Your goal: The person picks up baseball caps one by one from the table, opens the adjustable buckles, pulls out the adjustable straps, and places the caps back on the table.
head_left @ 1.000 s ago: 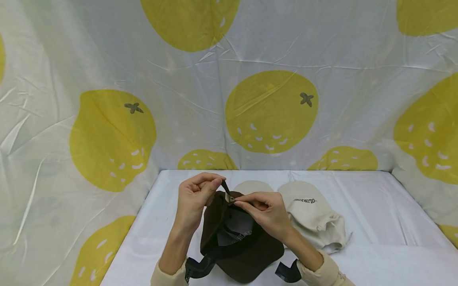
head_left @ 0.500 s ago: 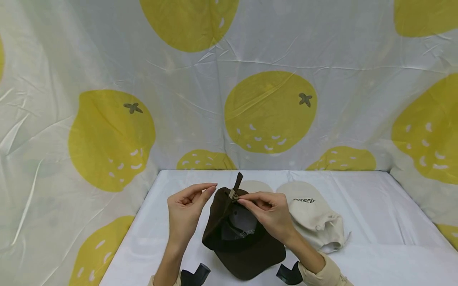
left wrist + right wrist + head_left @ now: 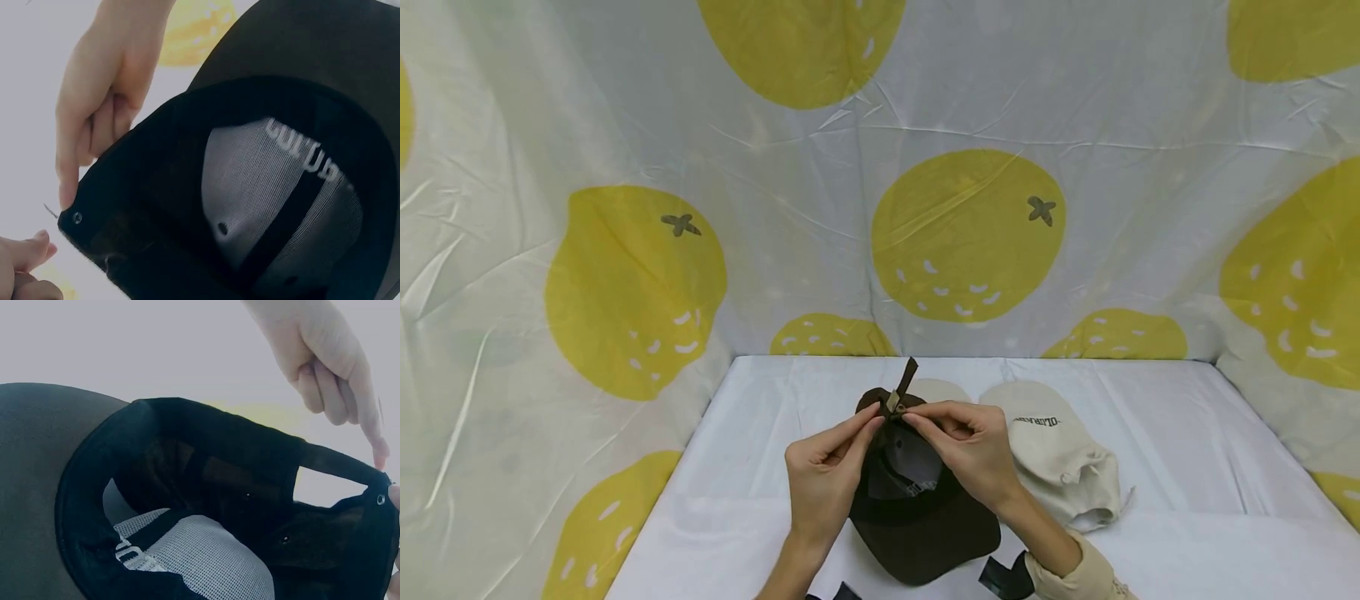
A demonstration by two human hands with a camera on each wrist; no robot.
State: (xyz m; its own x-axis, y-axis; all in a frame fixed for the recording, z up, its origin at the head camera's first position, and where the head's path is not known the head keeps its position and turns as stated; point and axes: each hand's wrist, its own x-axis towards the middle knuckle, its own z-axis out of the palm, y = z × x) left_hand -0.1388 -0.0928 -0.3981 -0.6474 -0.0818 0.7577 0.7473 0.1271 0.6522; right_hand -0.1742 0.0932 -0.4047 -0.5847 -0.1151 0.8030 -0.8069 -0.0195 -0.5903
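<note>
A dark brown cap (image 3: pixel 925 546) is held with its inside facing up, grey lining and lettering showing; the cap (image 3: pixel 300 44) also fills much of the left wrist view. Its back strap (image 3: pixel 908 377) passes through a small metal buckle (image 3: pixel 892 402), the loose end pointing up. My left hand (image 3: pixel 826 479) pinches the cap's back edge just left of the buckle. At the buckle's right side, my right hand (image 3: pixel 973 454) pinches the band between thumb and forefinger. A small metal eyelet (image 3: pixel 380 499) shows at the band's corner in the right wrist view.
A cream cap (image 3: pixel 1060 442) with dark lettering lies right of the brown cap, behind my right hand. Another pale cap (image 3: pixel 936 389) is partly hidden behind the brown one. All are over a white-covered table (image 3: pixel 1195 450), with a lemon-print cloth (image 3: pixel 797 233) behind.
My left hand released the strap's loose end, drew back left, then came in lower to the cap's back edge. The strap end now stands free; my right hand has kept its pinch.
</note>
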